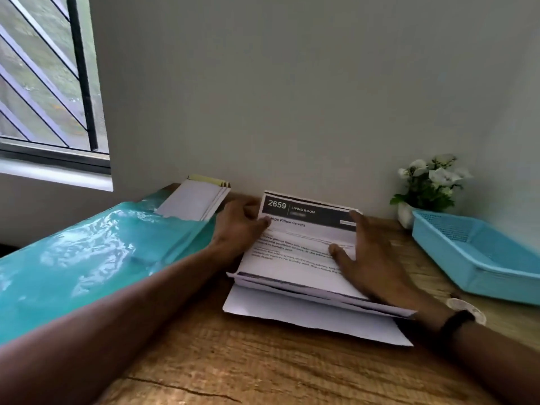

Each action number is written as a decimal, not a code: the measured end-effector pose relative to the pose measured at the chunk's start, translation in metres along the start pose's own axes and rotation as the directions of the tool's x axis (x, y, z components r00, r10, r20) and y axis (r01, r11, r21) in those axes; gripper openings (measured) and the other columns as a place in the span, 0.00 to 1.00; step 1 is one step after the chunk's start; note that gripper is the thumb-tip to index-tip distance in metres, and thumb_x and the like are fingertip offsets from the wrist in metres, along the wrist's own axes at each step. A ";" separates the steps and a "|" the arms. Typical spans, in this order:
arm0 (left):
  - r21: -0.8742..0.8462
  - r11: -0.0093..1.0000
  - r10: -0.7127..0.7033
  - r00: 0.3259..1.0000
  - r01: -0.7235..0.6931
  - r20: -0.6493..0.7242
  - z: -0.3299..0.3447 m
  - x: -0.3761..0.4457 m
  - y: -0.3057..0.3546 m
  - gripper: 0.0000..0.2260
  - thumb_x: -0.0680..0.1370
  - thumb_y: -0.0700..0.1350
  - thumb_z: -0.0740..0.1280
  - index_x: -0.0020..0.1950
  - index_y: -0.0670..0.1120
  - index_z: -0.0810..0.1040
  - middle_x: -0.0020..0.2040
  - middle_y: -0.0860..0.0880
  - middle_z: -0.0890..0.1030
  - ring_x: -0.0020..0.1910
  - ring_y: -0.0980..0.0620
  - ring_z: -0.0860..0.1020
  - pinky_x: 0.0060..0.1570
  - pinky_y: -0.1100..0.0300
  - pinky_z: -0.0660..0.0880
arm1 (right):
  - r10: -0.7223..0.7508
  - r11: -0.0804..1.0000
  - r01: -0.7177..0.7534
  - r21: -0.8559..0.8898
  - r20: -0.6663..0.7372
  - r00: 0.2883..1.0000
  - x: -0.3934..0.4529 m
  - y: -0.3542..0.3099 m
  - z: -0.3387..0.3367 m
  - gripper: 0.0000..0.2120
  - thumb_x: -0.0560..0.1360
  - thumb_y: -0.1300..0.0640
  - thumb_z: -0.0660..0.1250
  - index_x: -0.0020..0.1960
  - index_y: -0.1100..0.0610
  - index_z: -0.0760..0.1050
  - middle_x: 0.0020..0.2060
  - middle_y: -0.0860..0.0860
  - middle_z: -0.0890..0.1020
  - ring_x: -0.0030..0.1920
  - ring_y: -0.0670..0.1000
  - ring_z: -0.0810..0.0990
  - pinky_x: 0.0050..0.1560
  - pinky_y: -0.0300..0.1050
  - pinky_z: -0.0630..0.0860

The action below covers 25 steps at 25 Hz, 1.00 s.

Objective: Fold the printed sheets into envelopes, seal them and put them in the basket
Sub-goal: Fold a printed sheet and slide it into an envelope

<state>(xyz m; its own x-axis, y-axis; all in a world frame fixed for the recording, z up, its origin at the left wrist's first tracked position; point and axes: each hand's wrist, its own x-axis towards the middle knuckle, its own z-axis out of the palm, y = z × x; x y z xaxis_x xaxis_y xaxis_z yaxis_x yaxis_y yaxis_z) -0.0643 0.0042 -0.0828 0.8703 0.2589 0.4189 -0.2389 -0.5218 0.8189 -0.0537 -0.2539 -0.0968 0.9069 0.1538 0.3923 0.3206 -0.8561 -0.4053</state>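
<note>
A plain grey-white wall (306, 92) is seen beyond the fingers. Up and to the left of them, a window (46, 80) with a dark frame and diagonal bars is set in the wall; daylight is admitted and greenery is glimpsed outside. Below it, a pale sill (55, 173) is noted. The counter (263, 363) is wood-grained, with a crack near the front.

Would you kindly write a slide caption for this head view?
Both hands, left and right, press on a stack of printed sheets beside an empty blue basket.
</note>
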 end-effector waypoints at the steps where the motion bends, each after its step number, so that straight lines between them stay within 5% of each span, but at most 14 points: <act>1: -0.059 0.998 -0.037 0.999 0.036 -0.017 -0.001 0.001 -0.001 0.11 0.75 0.42 0.77 0.56 0.51 0.84 0.48 0.52 0.87 0.49 0.52 0.85 0.56 0.54 0.81 | -0.009 1.000 0.009 0.028 -0.015 1.000 -0.001 0.000 -0.001 0.40 0.80 0.43 0.67 0.83 0.48 0.48 0.81 0.54 0.63 0.78 0.57 0.64 0.78 0.59 0.63; 7: -0.121 0.989 -0.090 0.996 0.087 -0.021 0.002 0.006 -0.007 0.15 0.76 0.43 0.77 0.62 0.50 0.83 0.52 0.52 0.86 0.51 0.53 0.85 0.55 0.53 0.82 | 0.002 0.986 0.019 0.166 -0.124 0.992 0.000 0.002 -0.008 0.35 0.75 0.47 0.76 0.76 0.42 0.61 0.70 0.52 0.74 0.69 0.54 0.74 0.70 0.55 0.73; 16: -0.227 0.947 -0.200 0.971 0.226 0.130 -0.003 0.018 -0.019 0.19 0.74 0.41 0.79 0.63 0.51 0.80 0.53 0.50 0.87 0.47 0.49 0.88 0.50 0.47 0.86 | 0.059 0.990 -0.059 0.127 0.002 0.998 0.023 0.017 -0.005 0.39 0.71 0.35 0.74 0.76 0.40 0.60 0.72 0.51 0.76 0.71 0.56 0.75 0.70 0.57 0.75; 21: -0.217 0.966 -0.131 0.990 0.140 0.053 -0.001 0.016 -0.017 0.17 0.75 0.44 0.78 0.63 0.53 0.81 0.54 0.53 0.87 0.50 0.54 0.87 0.52 0.52 0.85 | 0.026 0.966 -0.007 0.259 -0.069 0.997 0.020 0.019 0.000 0.38 0.72 0.45 0.78 0.75 0.36 0.60 0.69 0.49 0.76 0.69 0.53 0.76 0.69 0.57 0.76; 25: -0.286 0.951 -0.126 0.992 0.118 -0.008 0.000 0.015 -0.013 0.19 0.75 0.43 0.78 0.65 0.49 0.81 0.54 0.53 0.87 0.51 0.53 0.86 0.50 0.52 0.85 | -0.042 0.981 0.072 0.181 -0.165 0.985 0.016 0.011 -0.006 0.35 0.74 0.49 0.76 0.74 0.39 0.62 0.66 0.49 0.76 0.66 0.51 0.75 0.67 0.55 0.77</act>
<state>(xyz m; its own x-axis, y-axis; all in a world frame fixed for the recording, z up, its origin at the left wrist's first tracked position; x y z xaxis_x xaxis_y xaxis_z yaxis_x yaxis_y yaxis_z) -0.0484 0.0150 -0.0868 0.8898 0.3294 0.3158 -0.2473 -0.2336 0.9404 -0.0369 -0.2639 -0.0897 0.8349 0.1062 0.5401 0.4294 -0.7395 -0.5184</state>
